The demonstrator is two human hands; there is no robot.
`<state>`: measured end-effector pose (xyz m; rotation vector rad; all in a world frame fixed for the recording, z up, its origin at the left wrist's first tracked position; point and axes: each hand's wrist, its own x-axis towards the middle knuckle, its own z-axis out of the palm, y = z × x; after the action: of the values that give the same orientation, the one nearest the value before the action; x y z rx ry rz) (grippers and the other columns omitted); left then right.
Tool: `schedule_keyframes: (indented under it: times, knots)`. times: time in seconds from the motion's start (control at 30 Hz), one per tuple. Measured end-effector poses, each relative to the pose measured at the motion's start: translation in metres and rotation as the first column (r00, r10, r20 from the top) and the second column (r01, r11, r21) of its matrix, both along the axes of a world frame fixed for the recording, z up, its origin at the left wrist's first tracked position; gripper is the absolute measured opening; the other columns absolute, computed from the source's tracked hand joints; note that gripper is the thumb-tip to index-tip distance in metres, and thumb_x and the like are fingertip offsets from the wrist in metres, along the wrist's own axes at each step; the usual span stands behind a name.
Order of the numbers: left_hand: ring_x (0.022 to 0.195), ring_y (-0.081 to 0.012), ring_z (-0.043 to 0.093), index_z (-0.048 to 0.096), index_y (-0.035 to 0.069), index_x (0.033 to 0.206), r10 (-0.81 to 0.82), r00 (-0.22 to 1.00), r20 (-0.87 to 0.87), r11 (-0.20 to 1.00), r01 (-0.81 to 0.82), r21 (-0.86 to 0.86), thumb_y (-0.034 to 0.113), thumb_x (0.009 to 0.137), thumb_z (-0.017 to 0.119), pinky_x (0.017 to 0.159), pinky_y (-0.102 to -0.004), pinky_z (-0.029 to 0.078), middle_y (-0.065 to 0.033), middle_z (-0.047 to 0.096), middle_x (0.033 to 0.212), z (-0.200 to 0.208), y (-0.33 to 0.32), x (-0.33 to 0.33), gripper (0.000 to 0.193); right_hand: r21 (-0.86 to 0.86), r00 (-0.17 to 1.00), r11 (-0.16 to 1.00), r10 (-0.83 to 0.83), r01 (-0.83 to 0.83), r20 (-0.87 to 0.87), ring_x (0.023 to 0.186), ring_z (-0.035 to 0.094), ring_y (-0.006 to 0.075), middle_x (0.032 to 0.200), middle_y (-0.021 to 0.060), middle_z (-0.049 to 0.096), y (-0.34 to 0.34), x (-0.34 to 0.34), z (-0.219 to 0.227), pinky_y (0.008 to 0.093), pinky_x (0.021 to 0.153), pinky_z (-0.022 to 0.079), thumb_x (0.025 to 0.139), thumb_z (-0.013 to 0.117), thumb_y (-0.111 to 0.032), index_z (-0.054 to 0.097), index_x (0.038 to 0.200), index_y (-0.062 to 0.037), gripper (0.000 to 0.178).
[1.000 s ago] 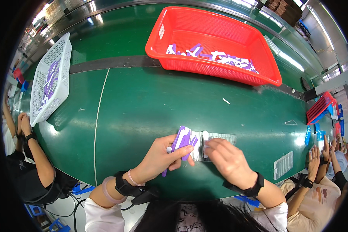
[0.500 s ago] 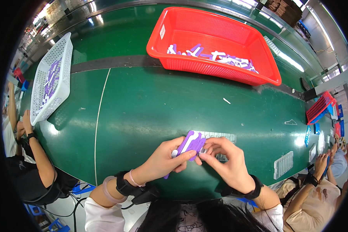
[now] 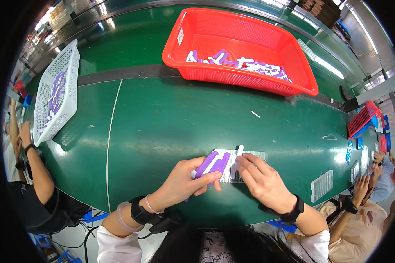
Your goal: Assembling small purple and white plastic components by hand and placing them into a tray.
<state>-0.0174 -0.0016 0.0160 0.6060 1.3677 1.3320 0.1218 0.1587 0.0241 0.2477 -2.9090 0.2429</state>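
Note:
My left hand [image 3: 184,177] is closed around a bunch of flat purple and white strips [image 3: 211,165] with rounded ends. Under and beside it lies a clear ribbed plastic tray [image 3: 261,155] on the green table. Just right of the bunch, my right hand [image 3: 267,182] pinches one white strip [image 3: 240,151] at the tray, its top end sticking up past the fingertips. Another white strip [image 3: 233,168] shows next to it in the tray. The bunch and the left fingers cover the tray's left part.
A red basket [image 3: 245,83] with purple and white strips stands at the back. A white basket [image 3: 70,98] of similar strips is at the left. Another clear tray [image 3: 322,186] lies at the right. A stray white strip [image 3: 255,114] lies mid-table. Other people work at both sides.
My right hand has moved from the bunch slightly right over the tray, with a white strip between its fingers. My left hand has shifted a little to the left with the bunch.

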Motion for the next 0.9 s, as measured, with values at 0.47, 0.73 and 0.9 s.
schedule_keyframes:
  times: [0.47, 0.73, 0.9]
  knots:
    - [0.044, -0.0018, 0.038, 0.057, 0.003, 0.086, -0.091, 0.996, 0.008, 0.995, 0.091, -0.043, 0.021, 0.083, 0.059, 0.039, -0.018, 0.029, -0.0009, 0.058, 0.063, 0.001, -0.002, 0.0, 0.019, -0.884, 0.955, 0.363, -0.14, 0.296, 0.262, 0.084, 0.057, 0.0186, 0.094, 0.0121, 0.057, -0.008, -0.001, 0.005, 0.0289, 0.075, 0.048, 0.074, 0.059, 0.008, 0.055, 0.104, 0.0021, 0.03]
    - [0.045, -0.0026, 0.036, 0.057, 0.0, 0.092, -0.086, 0.946, 0.312, 0.994, 0.101, -0.03, 0.012, 0.083, 0.057, 0.039, -0.0184, 0.026, -0.005, 0.057, 0.065, 0.001, -0.001, 0.0, 0.016, -0.924, 0.947, -0.21, 0.037, 0.319, 0.319, 0.084, 0.06, 0.0151, 0.087, 0.0107, 0.061, 0.009, -0.009, 0.001, 0.0251, 0.074, 0.048, 0.078, 0.058, 0.005, 0.057, 0.092, 0.0056, 0.013]
    - [0.045, -0.003, 0.036, 0.056, -0.001, 0.094, -0.074, 0.985, 0.156, 0.995, 0.083, -0.053, 0.012, 0.084, 0.055, 0.04, -0.0182, 0.026, -0.0055, 0.057, 0.066, 0.001, 0.0, 0.001, 0.016, -0.846, 0.842, 0.032, -0.128, 0.532, 0.525, 0.062, 0.056, 0.0083, 0.072, 0.0055, 0.061, 0.04, -0.019, 0.003, 0.0195, 0.058, 0.045, 0.076, 0.063, -0.001, 0.059, 0.084, 0.0015, 0.009]
